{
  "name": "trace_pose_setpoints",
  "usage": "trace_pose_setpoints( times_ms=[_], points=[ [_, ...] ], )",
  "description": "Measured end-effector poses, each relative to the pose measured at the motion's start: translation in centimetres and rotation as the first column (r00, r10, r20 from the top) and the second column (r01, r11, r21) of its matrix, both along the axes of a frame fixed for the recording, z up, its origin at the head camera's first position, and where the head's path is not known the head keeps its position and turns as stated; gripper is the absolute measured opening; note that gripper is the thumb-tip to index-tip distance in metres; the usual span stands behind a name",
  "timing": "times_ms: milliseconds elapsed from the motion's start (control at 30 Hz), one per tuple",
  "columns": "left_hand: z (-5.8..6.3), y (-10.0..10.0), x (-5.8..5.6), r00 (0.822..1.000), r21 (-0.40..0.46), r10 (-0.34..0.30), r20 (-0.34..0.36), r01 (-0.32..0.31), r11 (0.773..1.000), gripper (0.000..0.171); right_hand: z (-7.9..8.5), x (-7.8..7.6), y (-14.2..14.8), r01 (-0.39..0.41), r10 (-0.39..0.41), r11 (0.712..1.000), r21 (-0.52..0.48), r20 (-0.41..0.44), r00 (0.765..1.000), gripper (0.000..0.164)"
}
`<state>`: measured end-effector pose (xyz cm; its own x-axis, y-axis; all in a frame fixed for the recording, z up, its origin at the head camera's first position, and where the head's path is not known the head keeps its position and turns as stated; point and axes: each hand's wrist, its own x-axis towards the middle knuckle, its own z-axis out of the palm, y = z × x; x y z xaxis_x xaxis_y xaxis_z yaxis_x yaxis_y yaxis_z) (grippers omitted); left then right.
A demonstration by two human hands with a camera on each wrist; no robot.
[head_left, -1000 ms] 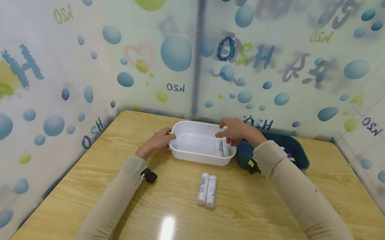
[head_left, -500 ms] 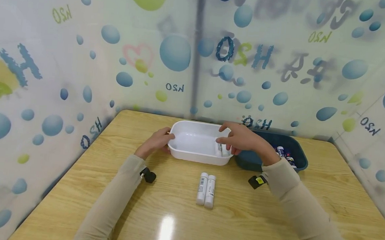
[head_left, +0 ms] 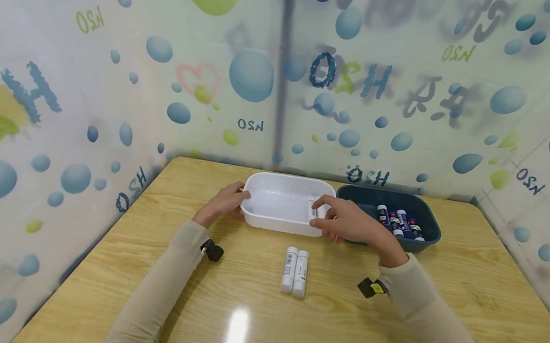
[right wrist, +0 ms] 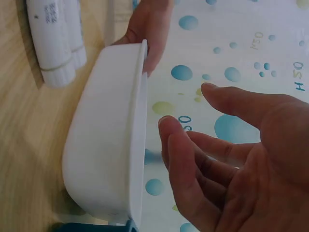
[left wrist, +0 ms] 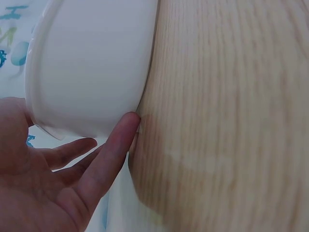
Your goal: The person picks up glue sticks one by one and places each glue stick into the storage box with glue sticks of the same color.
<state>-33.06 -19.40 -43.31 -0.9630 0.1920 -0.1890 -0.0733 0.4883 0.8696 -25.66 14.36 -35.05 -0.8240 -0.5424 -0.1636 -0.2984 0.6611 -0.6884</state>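
Observation:
A white plastic tub [head_left: 275, 224] stands on the table. My left hand [head_left: 223, 202] grips its left end, thumb over the rim and fingers against the outer wall, as the left wrist view also shows. My right hand [head_left: 346, 220] hovers over the tub's right end, fingers loosely bent with nothing between them; the right wrist view shows thumb and fingertips apart. In the tub's right end lies a white tube [head_left: 312, 211] like a glue stick, partly hidden by my right hand. Two similar white capped tubes, a left one [head_left: 289, 269] and a right one [head_left: 300, 273], lie side by side on the table.
A dark blue tub [head_left: 435, 235] stands against the white tub's right side, with several purple-labelled glue sticks [head_left: 400, 223] in it. The patterned wall [head_left: 238, 142] rises right behind the wooden table [head_left: 187, 304].
My right hand has moved back towards me, from above the tub's inside to its near right rim. More of the dark tub shows. My left hand stays on the white tub.

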Motion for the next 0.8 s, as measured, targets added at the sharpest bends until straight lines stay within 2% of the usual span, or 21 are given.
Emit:
trace_pose_setpoints(
  times_ms=[233, 400, 567, 800],
  points=[
    [0.0, 0.1, -0.1, 1.000, -0.005, 0.006, 0.002, -0.006, 1.000, 0.050, -0.9, 1.7, -0.1, -0.039, 0.040, 0.999, -0.020, 0.025, 0.999, 0.040],
    [-0.1, 0.0, -0.2, 1.000, -0.008, 0.009, 0.002, -0.009, 1.000, 0.049, -1.5, 2.1, -0.3, -0.043, 0.043, 0.999, -0.012, 0.035, 0.998, 0.038],
    [0.0, 0.0, -0.1, 1.000, -0.009, 0.011, 0.003, -0.011, 1.000, 0.050, -2.6, 2.0, -0.7, -0.061, 0.061, 0.998, -0.004, 0.058, 0.996, 0.039],
    [0.2, 0.1, 0.3, 1.000, 0.001, -0.004, -0.004, 0.004, 1.000, 0.051, -3.8, 2.3, -0.7, -0.072, 0.070, 0.997, 0.009, 0.143, 0.987, 0.050]
  ],
)
